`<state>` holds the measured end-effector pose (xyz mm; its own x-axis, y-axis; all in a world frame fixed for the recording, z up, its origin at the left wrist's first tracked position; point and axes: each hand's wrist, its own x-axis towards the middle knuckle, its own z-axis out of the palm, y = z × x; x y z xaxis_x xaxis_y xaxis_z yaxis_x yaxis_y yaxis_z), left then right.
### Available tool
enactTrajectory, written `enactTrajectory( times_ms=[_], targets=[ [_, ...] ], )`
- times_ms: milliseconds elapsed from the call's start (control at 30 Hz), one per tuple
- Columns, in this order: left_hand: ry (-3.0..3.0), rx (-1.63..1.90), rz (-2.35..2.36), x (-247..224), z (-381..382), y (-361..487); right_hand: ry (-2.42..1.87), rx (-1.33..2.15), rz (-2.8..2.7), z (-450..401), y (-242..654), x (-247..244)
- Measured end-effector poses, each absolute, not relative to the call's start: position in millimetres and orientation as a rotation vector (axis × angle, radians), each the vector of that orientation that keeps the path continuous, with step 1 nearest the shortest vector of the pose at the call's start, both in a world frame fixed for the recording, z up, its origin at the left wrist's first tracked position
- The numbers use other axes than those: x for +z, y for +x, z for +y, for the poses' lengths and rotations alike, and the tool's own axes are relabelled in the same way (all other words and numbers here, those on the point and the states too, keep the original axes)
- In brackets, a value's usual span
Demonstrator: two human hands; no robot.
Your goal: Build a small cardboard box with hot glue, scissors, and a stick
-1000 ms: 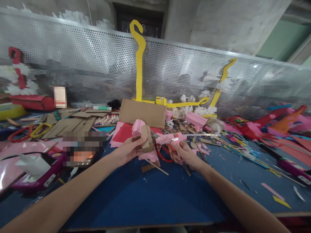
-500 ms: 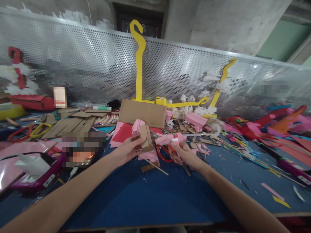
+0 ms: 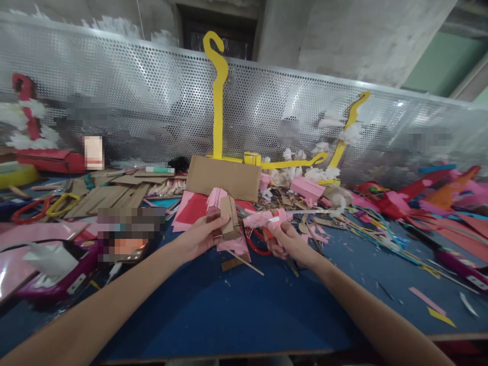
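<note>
My left hand grips a small folded brown cardboard piece between thumb and fingers. A small pink box-like paper piece sits right behind it, against or close to the cardboard. My right hand is wrapped around a pink glue gun, whose nozzle points left toward the cardboard with a small gap. Under and between the hands are orange-handled scissors, partly hidden, pink paper scraps and a thin wooden stick.
Behind the hands stands a cardboard panel with a tall yellow hook shape. Cardboard strips and a purple device lie left. Scraps and coloured sticks cover the right. A perforated metal screen closes off the back.
Almost nothing differs. Both hands keep their places, with the cardboard piece and the glue gun still held.
</note>
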<state>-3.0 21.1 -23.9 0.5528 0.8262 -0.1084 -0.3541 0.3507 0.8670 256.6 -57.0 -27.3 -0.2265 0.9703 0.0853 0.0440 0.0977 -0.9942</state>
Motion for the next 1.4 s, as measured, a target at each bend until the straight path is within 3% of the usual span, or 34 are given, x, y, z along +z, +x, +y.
enactTrajectory(
  times_ms=[1400],
  targets=[
    [1.008,0.605,0.493,-15.7,10.5,-8.2,-1.178,1.013,-1.200,-47.9,252.0,-22.8]
  ],
)
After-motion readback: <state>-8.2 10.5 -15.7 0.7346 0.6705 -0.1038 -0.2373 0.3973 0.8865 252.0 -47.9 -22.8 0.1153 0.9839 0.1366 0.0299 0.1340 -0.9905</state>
